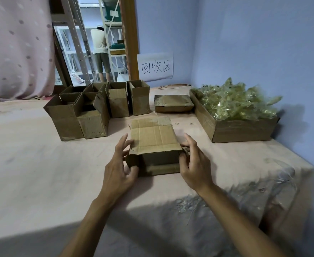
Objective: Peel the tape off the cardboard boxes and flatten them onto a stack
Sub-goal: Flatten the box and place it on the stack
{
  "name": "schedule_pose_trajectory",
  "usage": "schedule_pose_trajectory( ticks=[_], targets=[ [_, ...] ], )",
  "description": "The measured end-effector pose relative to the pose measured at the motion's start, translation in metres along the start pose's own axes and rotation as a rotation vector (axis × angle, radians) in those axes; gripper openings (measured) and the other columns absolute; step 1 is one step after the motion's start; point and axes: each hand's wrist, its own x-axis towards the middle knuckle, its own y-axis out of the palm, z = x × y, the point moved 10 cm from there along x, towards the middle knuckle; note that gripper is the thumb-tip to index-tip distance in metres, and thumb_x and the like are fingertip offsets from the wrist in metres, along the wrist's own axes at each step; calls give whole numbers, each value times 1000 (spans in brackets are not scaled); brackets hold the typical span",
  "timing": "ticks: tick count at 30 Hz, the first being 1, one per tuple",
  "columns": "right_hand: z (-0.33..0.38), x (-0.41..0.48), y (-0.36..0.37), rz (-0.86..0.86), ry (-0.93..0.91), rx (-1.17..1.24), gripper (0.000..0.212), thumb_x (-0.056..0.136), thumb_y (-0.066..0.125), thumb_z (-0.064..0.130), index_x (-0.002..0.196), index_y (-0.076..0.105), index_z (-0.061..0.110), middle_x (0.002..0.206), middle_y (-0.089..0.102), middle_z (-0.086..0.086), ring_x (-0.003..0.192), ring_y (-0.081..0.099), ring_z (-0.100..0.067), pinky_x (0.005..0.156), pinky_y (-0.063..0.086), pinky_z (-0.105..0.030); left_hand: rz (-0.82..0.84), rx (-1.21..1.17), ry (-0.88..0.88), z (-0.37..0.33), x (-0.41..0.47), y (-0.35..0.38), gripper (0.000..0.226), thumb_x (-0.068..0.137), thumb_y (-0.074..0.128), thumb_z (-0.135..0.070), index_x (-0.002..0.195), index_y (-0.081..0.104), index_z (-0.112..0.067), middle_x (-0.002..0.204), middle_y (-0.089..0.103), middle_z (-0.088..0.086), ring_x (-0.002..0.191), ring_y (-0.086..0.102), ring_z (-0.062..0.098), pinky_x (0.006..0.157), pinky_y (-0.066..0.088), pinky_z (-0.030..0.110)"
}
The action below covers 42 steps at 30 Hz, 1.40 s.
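Note:
A small brown cardboard box point(153, 140) lies on its side in the middle of the table, its open end facing me, with a strip of clear tape at its far edge. My left hand point(120, 167) grips the box's left side, thumb at the near corner and fingers spread along the edge. My right hand point(194, 164) holds the right side, fingers curled around the near right corner. A flattened pile of cardboard point(173, 103) lies further back on the table.
Several open upright boxes point(89, 112) stand at the back left. A wide cardboard tray full of crumpled clear tape point(234, 115) sits at the right by the blue wall. A paper sign point(155, 65) hangs on the wall. A person stands beyond the doorway.

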Motion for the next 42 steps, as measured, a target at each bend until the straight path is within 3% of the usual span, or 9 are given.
schedule_pose_trajectory(
  ticks=[4, 8, 14, 18, 23, 26, 29, 37, 42],
  targets=[
    [10, -1, 9, 114, -83, -30, 60, 94, 51, 50, 141, 53, 13, 126, 63, 1, 113, 60, -15, 83, 52, -29, 71, 71, 86, -2, -4, -7, 82, 81, 64, -49, 156, 36, -32, 156, 41, -13, 133, 45, -1, 102, 47, 27],
    [17, -3, 21, 187, -189, -95, 53, 97, 47, 53, 130, 64, 15, 126, 60, 3, 115, 58, -15, 86, 53, -34, 95, 87, 51, 15, -14, -18, 80, 77, 71, -66, 147, 49, -34, 157, 36, -16, 142, 42, 7, 106, 42, 29],
    [8, -7, 49, 423, -174, -182, 63, 98, 36, 69, 140, 59, 28, 148, 52, 12, 135, 45, -10, 109, 43, -37, 54, 157, -49, 40, -24, -37, 68, 75, 66, -74, 128, 69, -30, 140, 54, -17, 131, 52, 3, 106, 45, 29],
    [0, -10, 60, 530, -128, -252, 73, 95, 22, 80, 136, 62, 35, 147, 52, 17, 136, 42, -5, 112, 39, -39, 108, 239, -91, 48, -24, -27, 72, 76, 58, -81, 122, 72, -27, 133, 60, -17, 123, 54, 3, 103, 48, 32],
    [-4, -5, 66, 535, -48, -183, 59, 92, 36, 73, 121, 71, 36, 135, 59, 20, 126, 47, -3, 108, 38, -33, 122, 289, -89, 52, -24, -21, 70, 77, 59, -80, 119, 72, -25, 132, 62, -16, 117, 58, 6, 94, 46, 24],
    [-8, 10, 72, 541, 18, -133, 31, 97, 54, 52, 105, 76, 31, 117, 64, 15, 113, 52, -9, 100, 44, -37, 128, 317, -71, 49, -24, -19, 67, 79, 61, -76, 119, 72, -23, 131, 63, -12, 114, 60, 8, 93, 45, 22],
    [-7, 29, 87, 617, 9, -210, 16, 95, 65, 39, 102, 73, 28, 104, 55, 10, 106, 51, -14, 97, 44, -36, 125, 335, -62, 48, -26, -19, 65, 80, 63, -74, 119, 72, -22, 132, 63, -10, 116, 60, 11, 95, 45, 23],
    [-37, 50, 118, 805, 132, -289, 65, 85, 61, 73, 142, 54, 42, 160, 34, 6, 148, 29, -17, 120, 29, -44, 112, 357, -60, 42, -27, -21, 67, 80, 63, -74, 124, 71, -24, 136, 62, -11, 126, 53, 10, 102, 40, 22],
    [-49, 54, 120, 859, 163, -368, 97, 74, 53, 91, 155, 37, 41, 169, 21, 6, 156, 14, -16, 124, 19, -45, 108, 377, -24, 35, -26, -20, 60, 82, 67, -71, 121, 72, -25, 134, 63, -14, 126, 52, 6, 102, 37, 17]
  ],
)
